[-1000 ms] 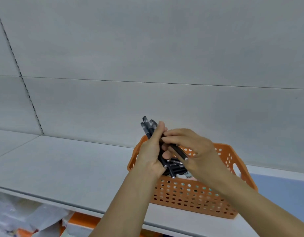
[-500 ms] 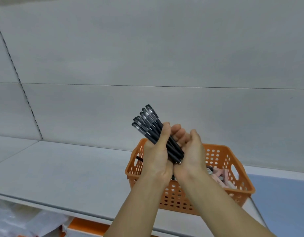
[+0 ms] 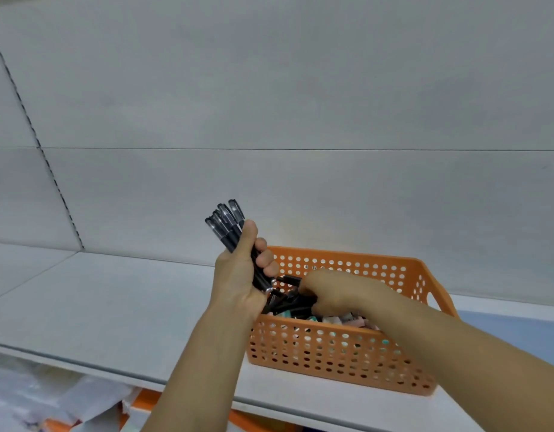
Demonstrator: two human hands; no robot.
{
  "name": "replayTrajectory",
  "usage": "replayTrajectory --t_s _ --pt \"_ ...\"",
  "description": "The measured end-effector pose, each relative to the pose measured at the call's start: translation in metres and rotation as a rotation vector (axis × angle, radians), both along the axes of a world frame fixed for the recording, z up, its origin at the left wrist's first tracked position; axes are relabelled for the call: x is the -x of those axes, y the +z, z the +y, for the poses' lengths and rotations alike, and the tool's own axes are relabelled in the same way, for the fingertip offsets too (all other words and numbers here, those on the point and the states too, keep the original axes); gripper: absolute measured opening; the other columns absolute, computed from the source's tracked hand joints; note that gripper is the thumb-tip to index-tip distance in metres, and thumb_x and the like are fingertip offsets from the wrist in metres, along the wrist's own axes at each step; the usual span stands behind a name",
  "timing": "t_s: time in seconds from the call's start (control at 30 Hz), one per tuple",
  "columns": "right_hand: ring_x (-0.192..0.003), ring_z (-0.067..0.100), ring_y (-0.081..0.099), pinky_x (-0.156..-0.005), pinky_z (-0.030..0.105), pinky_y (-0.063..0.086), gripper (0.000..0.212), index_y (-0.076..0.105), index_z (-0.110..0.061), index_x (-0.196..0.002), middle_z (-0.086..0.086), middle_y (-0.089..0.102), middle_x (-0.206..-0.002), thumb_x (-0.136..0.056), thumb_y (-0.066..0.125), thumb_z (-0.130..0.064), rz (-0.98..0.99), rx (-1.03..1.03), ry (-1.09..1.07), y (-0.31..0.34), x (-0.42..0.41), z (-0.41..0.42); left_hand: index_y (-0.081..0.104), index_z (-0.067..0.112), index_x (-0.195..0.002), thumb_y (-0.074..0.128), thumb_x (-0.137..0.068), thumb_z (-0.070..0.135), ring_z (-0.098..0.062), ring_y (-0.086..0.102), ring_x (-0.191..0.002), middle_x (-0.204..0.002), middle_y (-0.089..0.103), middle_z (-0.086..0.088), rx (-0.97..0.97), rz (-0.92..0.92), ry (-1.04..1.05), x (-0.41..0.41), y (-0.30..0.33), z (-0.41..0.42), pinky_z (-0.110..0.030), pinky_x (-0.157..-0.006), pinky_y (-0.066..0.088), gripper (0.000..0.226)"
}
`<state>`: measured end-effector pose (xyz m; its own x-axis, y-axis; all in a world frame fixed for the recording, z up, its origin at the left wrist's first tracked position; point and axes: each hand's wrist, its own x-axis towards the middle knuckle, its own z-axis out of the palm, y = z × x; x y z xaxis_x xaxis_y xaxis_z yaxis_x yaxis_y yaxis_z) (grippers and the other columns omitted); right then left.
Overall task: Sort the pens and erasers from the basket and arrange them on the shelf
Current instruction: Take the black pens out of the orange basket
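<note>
An orange perforated basket [image 3: 341,350] stands on the grey shelf [image 3: 97,307]. My left hand [image 3: 241,275] grips a bundle of black pens [image 3: 225,226] above the basket's left end, caps pointing up and left. My right hand [image 3: 338,294] reaches down into the basket, fingers curled around more black pens [image 3: 288,302] lying there. Pastel erasers [image 3: 347,319], pink and teal, lie in the basket under my right wrist, partly hidden.
The shelf's grey back panel [image 3: 300,120] rises behind the basket. A slotted upright [image 3: 35,135] runs down the left. Below the shelf's front edge sit crumpled plastic [image 3: 51,400] and an orange box [image 3: 150,403]. A blue surface [image 3: 534,332] shows at the right.
My right hand left the bundle and dropped into the basket onto the loose pens. My left hand kept the bundle, now a little lower and held alone.
</note>
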<state>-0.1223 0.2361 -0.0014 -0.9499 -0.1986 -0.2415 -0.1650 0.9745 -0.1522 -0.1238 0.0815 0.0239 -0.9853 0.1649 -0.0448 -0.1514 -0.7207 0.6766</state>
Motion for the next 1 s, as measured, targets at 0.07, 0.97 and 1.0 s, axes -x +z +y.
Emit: replayTrajectory --t_s 0.07,0.97,1.0 --pt "-0.065 0.011 0.051 -0.045 0.018 0.038 0.025 0.06 -0.017 -0.113 0.001 0.06 -0.092 -0.089 0.058 -0.01 0.037 -0.136 0.032 -0.002 0.0 -0.002 0.053 0.012 -0.08 0.063 -0.09 0.028 -0.006 0.038 -0.039 -0.057 0.049 0.002 -0.009 -0.019 -0.001 0.002 -0.002 -0.001 -0.019 -0.034 0.034 0.021" --pt "-0.069 0.004 0.064 -0.057 0.025 0.056 0.02 0.064 -0.016 -0.105 -0.002 0.071 -0.084 -0.089 0.056 -0.023 1.208 0.423 0.361 0.024 -0.053 0.018 0.069 0.01 -0.073 0.077 -0.074 0.036 -0.01 0.053 -0.043 -0.06 0.054 -0.001 -0.036 -0.144 -0.508 -0.02 0.0 0.039 -0.019 -0.034 0.044 0.027" --pt "-0.069 0.012 0.067 -0.053 0.032 0.057 0.021 0.067 -0.01 -0.106 0.0 0.071 -0.086 -0.088 0.059 -0.019 1.206 0.364 0.405 0.024 -0.053 0.019 0.073 0.01 -0.071 0.077 -0.076 0.034 -0.013 0.059 -0.047 -0.064 0.059 -0.003 -0.038 -0.146 -0.524 -0.02 0.0 0.038 -0.022 -0.038 0.049 0.025"
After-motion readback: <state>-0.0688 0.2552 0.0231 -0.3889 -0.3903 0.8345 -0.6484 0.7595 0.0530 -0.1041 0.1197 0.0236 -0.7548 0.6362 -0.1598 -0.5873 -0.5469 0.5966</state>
